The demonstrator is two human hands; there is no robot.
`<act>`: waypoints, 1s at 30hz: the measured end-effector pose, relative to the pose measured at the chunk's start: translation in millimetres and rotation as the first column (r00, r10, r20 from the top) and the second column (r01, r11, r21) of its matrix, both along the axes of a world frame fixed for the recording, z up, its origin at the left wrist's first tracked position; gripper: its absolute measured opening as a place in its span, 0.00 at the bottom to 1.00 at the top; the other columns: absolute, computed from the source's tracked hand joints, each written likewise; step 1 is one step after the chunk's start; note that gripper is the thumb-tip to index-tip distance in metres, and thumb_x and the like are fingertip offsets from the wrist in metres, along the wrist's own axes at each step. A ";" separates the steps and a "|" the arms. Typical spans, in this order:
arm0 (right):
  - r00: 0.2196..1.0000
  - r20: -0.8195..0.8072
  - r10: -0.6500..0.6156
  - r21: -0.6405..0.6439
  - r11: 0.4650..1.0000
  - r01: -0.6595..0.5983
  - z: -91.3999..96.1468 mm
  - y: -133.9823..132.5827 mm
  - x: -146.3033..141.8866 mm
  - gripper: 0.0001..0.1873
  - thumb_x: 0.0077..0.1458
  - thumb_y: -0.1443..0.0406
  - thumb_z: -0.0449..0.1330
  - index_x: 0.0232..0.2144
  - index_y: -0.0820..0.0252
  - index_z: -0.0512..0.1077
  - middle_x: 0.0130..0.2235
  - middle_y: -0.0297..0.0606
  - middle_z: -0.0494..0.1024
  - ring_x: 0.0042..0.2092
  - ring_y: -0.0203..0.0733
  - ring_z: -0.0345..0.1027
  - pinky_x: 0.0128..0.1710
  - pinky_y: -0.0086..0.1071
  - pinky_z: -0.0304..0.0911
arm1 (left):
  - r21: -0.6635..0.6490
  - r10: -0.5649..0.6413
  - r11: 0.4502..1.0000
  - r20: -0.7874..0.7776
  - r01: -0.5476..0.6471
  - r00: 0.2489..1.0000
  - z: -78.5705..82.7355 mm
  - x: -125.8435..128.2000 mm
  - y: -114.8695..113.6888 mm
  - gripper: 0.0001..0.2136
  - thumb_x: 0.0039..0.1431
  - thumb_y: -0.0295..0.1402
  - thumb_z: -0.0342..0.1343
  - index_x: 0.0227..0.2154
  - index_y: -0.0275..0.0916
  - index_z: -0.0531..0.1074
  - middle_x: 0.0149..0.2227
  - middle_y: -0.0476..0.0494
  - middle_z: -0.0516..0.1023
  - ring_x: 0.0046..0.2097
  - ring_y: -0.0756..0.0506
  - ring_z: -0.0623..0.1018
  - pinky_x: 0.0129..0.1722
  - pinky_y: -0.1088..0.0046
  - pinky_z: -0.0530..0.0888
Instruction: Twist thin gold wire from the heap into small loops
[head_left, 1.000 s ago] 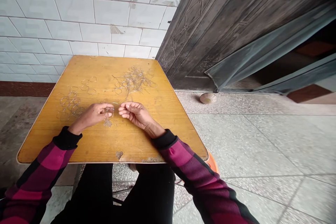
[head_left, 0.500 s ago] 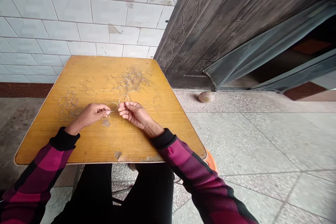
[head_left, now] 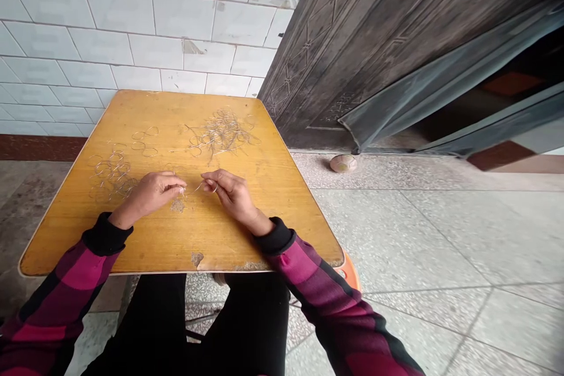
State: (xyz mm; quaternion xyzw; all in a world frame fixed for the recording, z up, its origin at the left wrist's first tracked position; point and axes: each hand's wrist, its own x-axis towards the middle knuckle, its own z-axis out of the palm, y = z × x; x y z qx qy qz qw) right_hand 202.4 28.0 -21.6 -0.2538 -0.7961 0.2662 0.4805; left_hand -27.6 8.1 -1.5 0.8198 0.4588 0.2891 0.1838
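My left hand [head_left: 152, 194] and my right hand [head_left: 231, 192] rest near the middle of a worn wooden table [head_left: 273, 188], fingers pinched. Between them runs a thin metal wire [head_left: 198, 187], each hand gripping one end, the right end curled round my fingertips. A tangled heap of loose wires [head_left: 220, 129] lies at the far side of the table. To the left lies a cluster of bent wire rings [head_left: 110, 173], with a few more rings [head_left: 145, 141] beyond it.
A white tiled wall [head_left: 132, 23] stands behind the table. A dark metal door [head_left: 396, 41] with a grey curtain is on the right. A small round object [head_left: 342, 163] lies on the stone floor by the door. An orange stool edge [head_left: 350, 270] shows under the table.
The wire between my hands was looped upward half a second ago; now it lies lower and straighter, and my right fingers have curled round its end.
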 end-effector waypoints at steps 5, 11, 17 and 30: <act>0.997 0.030 -0.077 0.246 0.967 0.067 4.2 -2.7 3.8 0.14 0.63 0.69 0.54 0.49 0.57 0.73 0.36 0.40 0.78 0.38 0.37 0.73 0.39 0.33 0.71 | 0.204 0.053 0.977 0.004 -0.052 0.999 0.2 1.2 -2.2 0.08 0.60 0.32 0.55 0.32 0.37 0.79 0.37 0.42 0.74 0.35 0.48 0.75 0.36 0.71 0.71; 0.996 -0.085 -0.012 0.115 0.993 0.022 2.8 -2.8 1.7 0.12 0.61 0.69 0.57 0.45 0.57 0.76 0.34 0.38 0.80 0.34 0.35 0.74 0.37 0.33 0.71 | 0.242 0.056 0.969 -0.043 -0.044 0.998 -0.2 2.1 -4.5 0.06 0.58 0.30 0.56 0.31 0.37 0.77 0.45 0.40 0.76 0.40 0.46 0.76 0.41 0.67 0.72; 0.929 -0.371 -0.008 -0.483 0.856 -0.186 -1.3 5.1 -3.7 0.13 0.53 0.56 0.65 0.37 0.58 0.78 0.32 0.37 0.80 0.30 0.34 0.74 0.33 0.32 0.72 | 0.217 -0.031 0.976 -0.001 0.030 1.000 -3.8 3.7 0.1 0.04 0.58 0.27 0.56 0.30 0.38 0.76 0.38 0.44 0.81 0.41 0.45 0.77 0.44 0.64 0.71; 0.813 -0.582 -0.022 -0.792 0.243 -0.560 -10.5 10.3 -16.0 0.12 0.45 0.66 0.72 0.34 0.66 0.79 0.29 0.37 0.82 0.27 0.29 0.75 0.26 0.18 0.71 | 0.237 0.007 0.971 -0.075 0.011 0.997 -12.6 14.5 -3.5 0.10 0.62 0.30 0.51 0.35 0.38 0.79 0.31 0.43 0.80 0.32 0.47 0.77 0.34 0.72 0.70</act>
